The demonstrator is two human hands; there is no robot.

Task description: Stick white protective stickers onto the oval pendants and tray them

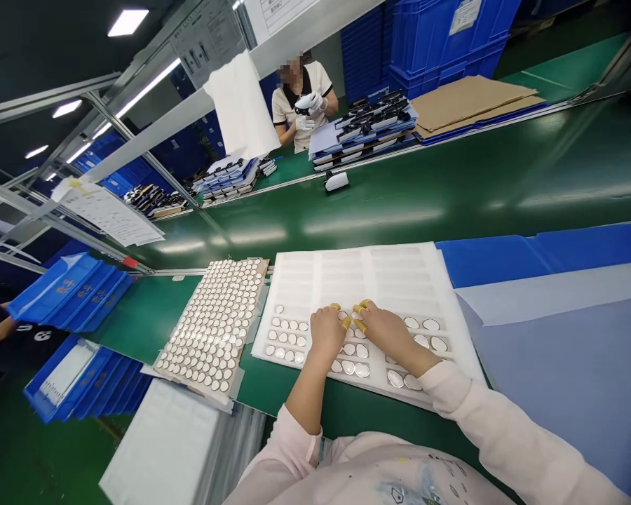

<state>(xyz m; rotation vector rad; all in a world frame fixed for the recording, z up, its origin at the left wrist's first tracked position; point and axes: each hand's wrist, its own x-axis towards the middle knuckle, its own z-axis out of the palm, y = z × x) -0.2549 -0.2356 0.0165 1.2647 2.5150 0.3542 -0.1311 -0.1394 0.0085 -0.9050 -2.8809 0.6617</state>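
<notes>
My left hand (329, 331) and my right hand (383, 328) are close together over a white foam tray (344, 273). Yellow finger cots cover several fingertips on both. Each hand's thumb and fingers are bent in a pinch around a small shiny round disc with a dark rim, partly hidden by the fingers. Similar discs (348, 367) lie in rows in the tray's nearer part, some under my hands and wrists. On the left, a board (210, 326) carries many round white discs in close rows.
Blue trays (68, 291) are stacked at the far left. Right of the foam tray lies a grey-blue sheet (568, 351). A white handheld device (337, 182) rests on the green belt (452, 189). Across it, a gloved co-worker (302, 105) handles a similar white device beside stacked trays.
</notes>
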